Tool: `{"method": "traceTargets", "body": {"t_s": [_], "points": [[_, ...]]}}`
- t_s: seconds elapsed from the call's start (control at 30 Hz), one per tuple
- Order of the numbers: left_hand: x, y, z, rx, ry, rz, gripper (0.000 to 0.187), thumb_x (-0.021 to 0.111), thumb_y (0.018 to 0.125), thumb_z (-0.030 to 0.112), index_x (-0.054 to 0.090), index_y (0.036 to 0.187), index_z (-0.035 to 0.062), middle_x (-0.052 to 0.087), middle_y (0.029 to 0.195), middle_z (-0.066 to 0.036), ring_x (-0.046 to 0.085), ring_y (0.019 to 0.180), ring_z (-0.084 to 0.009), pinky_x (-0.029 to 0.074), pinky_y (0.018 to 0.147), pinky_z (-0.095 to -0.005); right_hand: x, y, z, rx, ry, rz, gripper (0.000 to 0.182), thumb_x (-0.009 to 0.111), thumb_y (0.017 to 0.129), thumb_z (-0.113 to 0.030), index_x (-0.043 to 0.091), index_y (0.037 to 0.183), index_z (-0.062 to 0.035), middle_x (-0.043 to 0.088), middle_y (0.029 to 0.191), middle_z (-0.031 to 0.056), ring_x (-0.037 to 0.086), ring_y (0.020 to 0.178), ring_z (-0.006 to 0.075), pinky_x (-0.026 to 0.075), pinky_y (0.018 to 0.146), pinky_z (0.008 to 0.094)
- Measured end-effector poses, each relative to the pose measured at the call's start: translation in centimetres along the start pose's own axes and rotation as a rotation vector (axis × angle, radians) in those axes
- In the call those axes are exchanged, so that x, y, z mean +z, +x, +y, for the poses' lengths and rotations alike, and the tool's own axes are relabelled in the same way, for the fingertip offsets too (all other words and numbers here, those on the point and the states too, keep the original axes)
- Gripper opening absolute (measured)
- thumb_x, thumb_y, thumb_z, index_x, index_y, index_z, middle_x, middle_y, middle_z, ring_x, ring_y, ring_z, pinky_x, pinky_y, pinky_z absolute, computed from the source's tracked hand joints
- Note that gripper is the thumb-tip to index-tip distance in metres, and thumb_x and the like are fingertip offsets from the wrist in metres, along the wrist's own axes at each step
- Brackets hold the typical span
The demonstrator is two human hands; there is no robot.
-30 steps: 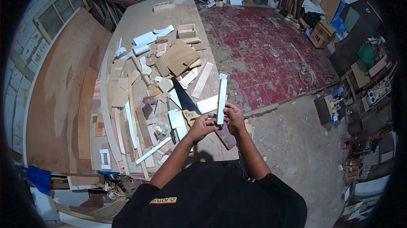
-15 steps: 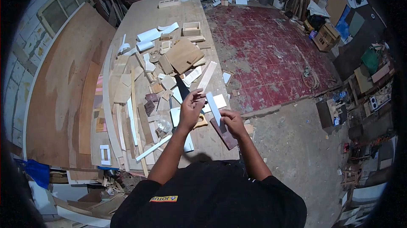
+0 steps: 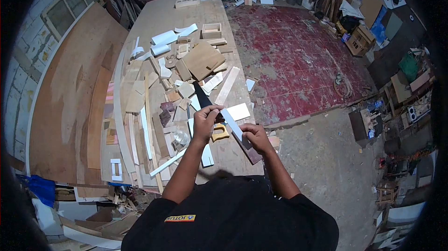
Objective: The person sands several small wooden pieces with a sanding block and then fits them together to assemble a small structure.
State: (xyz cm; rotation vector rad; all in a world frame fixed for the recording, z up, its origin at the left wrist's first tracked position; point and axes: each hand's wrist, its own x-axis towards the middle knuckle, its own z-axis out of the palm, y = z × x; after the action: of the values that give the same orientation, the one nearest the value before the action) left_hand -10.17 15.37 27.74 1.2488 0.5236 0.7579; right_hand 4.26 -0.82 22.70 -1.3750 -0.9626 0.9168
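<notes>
A narrow white strip [image 3: 232, 123] lies slanted between my two hands above the table's right side. At its upper end my left hand [image 3: 204, 124] is closed, thumb and fingers pinched on it. My right hand [image 3: 256, 138] grips the strip's lower part between thumb and fingers. Below it lies a dark reddish-brown block [image 3: 254, 156], partly hidden by the strip. Near my left hand rests a handsaw with a yellow handle [image 3: 220, 133] and a dark blade [image 3: 201, 96]. A white rectangular piece [image 3: 240, 112] sits just beyond the strip.
Offcuts and a square wooden panel [image 3: 201, 59] are heaped across the worktable [image 3: 154, 15]. A small open wooden box [image 3: 211, 30] and curled white sheets [image 3: 162, 37] lie farther back. Long strips [image 3: 145, 132] run along the left. Red tiled flooring [image 3: 289, 55] is at the right.
My left hand has come down onto the upper end of the white strip, its raised fingers now closed. The strip has tilted lower and leftward; my right hand still holds it.
</notes>
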Motion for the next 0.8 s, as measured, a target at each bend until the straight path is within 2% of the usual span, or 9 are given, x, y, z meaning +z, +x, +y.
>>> {"method": "traceTargets", "body": {"t_s": [0.07, 0.23, 0.3, 0.4, 0.5, 0.6, 0.7, 0.77, 0.8], "points": [[-0.2, -0.1, 0.1, -0.018, 0.015, -0.001, 0.021, 0.055, 0.092, 0.011, 0.067, 0.099, -0.0050, 0.068, 0.089, -0.010, 0.064, 0.075, -0.0119, 0.054, 0.070, -0.0254, 0.3, -0.1, -0.5, 0.028, 0.038, 0.034, 0.027, 0.052, 0.076, -0.003, 0.068, 0.097, 0.0040, 0.067, 0.086, 0.0030, 0.058, 0.077, 0.0099, 0.046, 0.072, 0.0247], [0.1, 0.0, -1.4, -0.010, 0.066, 0.031, 0.022, 0.055, 0.092, 0.012, 0.067, 0.097, -0.0050, 0.068, 0.088, -0.009, 0.064, 0.075, -0.0111, 0.053, 0.069, -0.0243, 0.3, -0.4, 0.2, 0.096, 0.117, 0.026, 0.024, 0.052, 0.077, -0.004, 0.065, 0.096, 0.0028, 0.064, 0.084, 0.0026, 0.057, 0.076, 0.0089, 0.047, 0.067, 0.0245], [-0.1, 0.2, -2.0, 0.024, 0.116, 0.032, 0.021, 0.056, 0.092, 0.015, 0.067, 0.097, -0.0025, 0.067, 0.086, -0.007, 0.062, 0.072, -0.0087, 0.051, 0.062, -0.0215, 0.2, -0.6, 0.2, 0.146, 0.163, 0.012, 0.024, 0.052, 0.077, -0.004, 0.064, 0.097, 0.0021, 0.063, 0.083, 0.0026, 0.057, 0.075, 0.0089, 0.048, 0.064, 0.0244], [-0.5, -0.1, -2.0, -0.131, -0.021, -0.001, 0.022, 0.058, 0.092, 0.018, 0.066, 0.097, -0.0030, 0.067, 0.087, -0.008, 0.063, 0.073, -0.0110, 0.054, 0.067, -0.0241, 0.0, -0.9, 0.3, 0.177, 0.311, 0.017, 0.024, 0.052, 0.079, -0.005, 0.061, 0.102, -0.0021, 0.061, 0.084, 0.0026, 0.056, 0.067, 0.0101, 0.048, 0.059, 0.0253], [0.1, -0.3, -2.3, -0.107, 0.062, 0.034, 0.021, 0.056, 0.091, 0.015, 0.067, 0.094, -0.0028, 0.067, 0.085, -0.006, 0.063, 0.070, -0.0105, 0.051, 0.059, -0.0221, -0.1, -0.9, 1.5, 0.160, 0.315, 0.036, 0.023, 0.050, 0.080, -0.005, 0.059, 0.101, -0.0035, 0.060, 0.083, 0.0026, 0.055, 0.064, 0.0114, 0.047, 0.061, 0.0254], [0.2, -0.2, -3.9, -0.172, 0.058, -0.010, 0.023, 0.051, 0.091, 0.013, 0.067, 0.096, -0.0024, 0.067, 0.087, -0.006, 0.063, 0.073, -0.0111, 0.052, 0.064, -0.0215, -0.1, -1.1, 1.8, 0.159, 0.322, 0.052, 0.026, 0.049, 0.080, -0.005, 0.057, 0.105, -0.0031, 0.060, 0.084, 0.0036, 0.055, 0.067, 0.0117, 0.046, 0.065, 0.0250], [0.6, 0.0, -6.7, -0.246, -0.137, -0.018, 0.023, 0.047, 0.089, 0.006, 0.064, 0.101, -0.0031, 0.067, 0.095, -0.010, 0.063, 0.076, -0.0116, 0.050, 0.064, -0.0199, -0.1, -1.4, 1.9, 0.286, 0.381, 0.033, 0.036, 0.051, 0.081, -0.006, 0.055, 0.117, -0.0050, 0.061, 0.085, 0.0050, 0.054, 0.065, 0.0097, 0.048, 0.058, 0.0244], [0.4, 0.6, -11.3, -0.312, -0.081, -0.002, 0.031, 0.048, 0.087, 0.005, 0.058, 0.115, -0.0031, 0.064, 0.107, -0.007, 0.062, 0.081, -0.0116, 0.051, 0.065, -0.0209, -0.6, -1.5, 2.8, 0.309, 0.096, -0.053, 0.043, 0.049, 0.082, -0.005, 0.053, 0.125, -0.0079, 0.061, 0.081, 0.0048, 0.059, 0.070, 0.0106, 0.049, 0.061, 0.0245], [0.1, 0.8, -14.2, -0.273, 0.169, -0.028, 0.034, 0.049, 0.087, 0.007, 0.057, 0.118, -0.0023, 0.063, 0.112, -0.012, 0.061, 0.094, -0.0183, 0.049, 0.079, -0.0275, -1.0, -1.4, 5.5, 0.248, -0.164, -0.017, 0.047, 0.049, 0.082, -0.005, 0.053, 0.129, -0.0115, 0.064, 0.079, 0.0090, 0.067, 0.078, 0.0176, 0.052, 0.065, 0.0318]]}}
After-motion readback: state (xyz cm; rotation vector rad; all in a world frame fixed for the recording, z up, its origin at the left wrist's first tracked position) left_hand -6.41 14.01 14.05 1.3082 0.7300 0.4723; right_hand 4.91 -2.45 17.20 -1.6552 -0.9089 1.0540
